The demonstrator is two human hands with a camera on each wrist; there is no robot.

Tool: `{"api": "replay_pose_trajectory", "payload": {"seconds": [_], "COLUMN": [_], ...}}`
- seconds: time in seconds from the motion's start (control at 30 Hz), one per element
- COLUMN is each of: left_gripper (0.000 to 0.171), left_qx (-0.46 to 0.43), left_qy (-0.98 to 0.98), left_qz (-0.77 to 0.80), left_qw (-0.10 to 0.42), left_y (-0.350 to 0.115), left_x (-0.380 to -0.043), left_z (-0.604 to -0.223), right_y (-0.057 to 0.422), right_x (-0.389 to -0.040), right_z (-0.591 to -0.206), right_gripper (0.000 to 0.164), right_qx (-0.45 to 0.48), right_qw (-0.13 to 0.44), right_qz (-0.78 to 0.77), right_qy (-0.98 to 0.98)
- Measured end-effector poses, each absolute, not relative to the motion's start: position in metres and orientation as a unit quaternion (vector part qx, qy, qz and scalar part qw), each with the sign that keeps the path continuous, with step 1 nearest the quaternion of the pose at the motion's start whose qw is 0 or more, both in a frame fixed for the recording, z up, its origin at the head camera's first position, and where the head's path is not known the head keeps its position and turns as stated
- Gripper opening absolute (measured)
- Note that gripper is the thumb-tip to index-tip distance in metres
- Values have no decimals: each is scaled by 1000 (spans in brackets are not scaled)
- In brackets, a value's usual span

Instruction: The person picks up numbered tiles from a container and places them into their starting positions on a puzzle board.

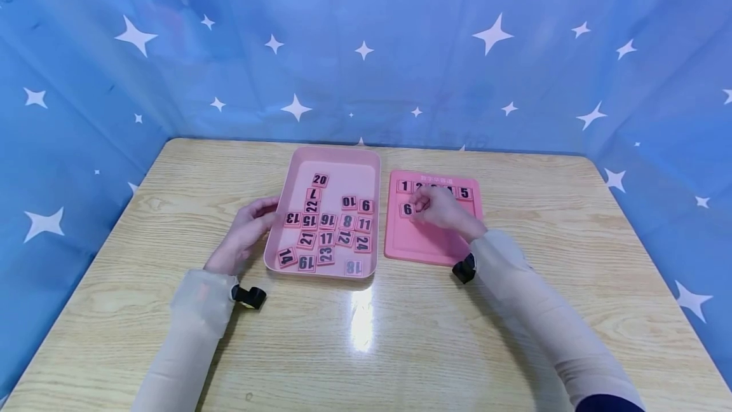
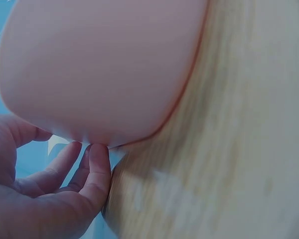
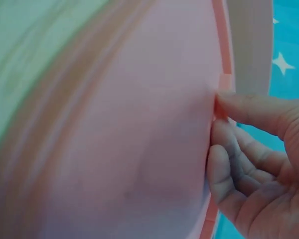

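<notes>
My right hand is over the pink puzzle board, its thumb and fingers pinching a number tile marked 6 at the board's left side, below the top row. That row shows tiles 1 and 5 at its ends; the hand partly covers those between. In the right wrist view, the tile's edge shows at the thumb tip. On the left, my left hand rests beside the pink tray, fingertips touching its outer wall with the fingers loosely bent.
Several loose number tiles lie in the tray, among them 20, 14 and 18, turned various ways. Tray and board stand side by side on the wooden table. A blue star-printed cloth hangs behind.
</notes>
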State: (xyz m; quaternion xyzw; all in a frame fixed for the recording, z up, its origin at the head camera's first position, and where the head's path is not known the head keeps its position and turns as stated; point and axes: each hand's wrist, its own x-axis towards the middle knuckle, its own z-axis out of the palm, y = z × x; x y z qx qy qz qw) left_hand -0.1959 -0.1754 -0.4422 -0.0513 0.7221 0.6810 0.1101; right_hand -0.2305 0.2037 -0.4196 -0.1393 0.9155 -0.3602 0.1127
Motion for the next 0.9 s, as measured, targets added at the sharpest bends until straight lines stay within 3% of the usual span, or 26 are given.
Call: {"api": "replay_pose_trajectory", "payload": {"seconds": [0.3,0.57,0.9], "left_gripper": [51,50,50], "left_qx": [-49,-50,-50], "left_qy": [726,731,728], "left_qz": [677,672,675], "left_qw": [110,108,108], "left_y": [-176,-175,-175], "left_x": [-196,-195,-195], "left_z": [-442,-441,-440], "right_y": [202,203,196], "right_x": [-232,-232,-236], "right_z": [-423,-425,-427], "right_gripper": [32,11,9], "right_qx": [-106,-126,-139], "right_qw": [99,81,65], "right_qz": [-366,-366,-370], "right_qy": [919,918,916]}}
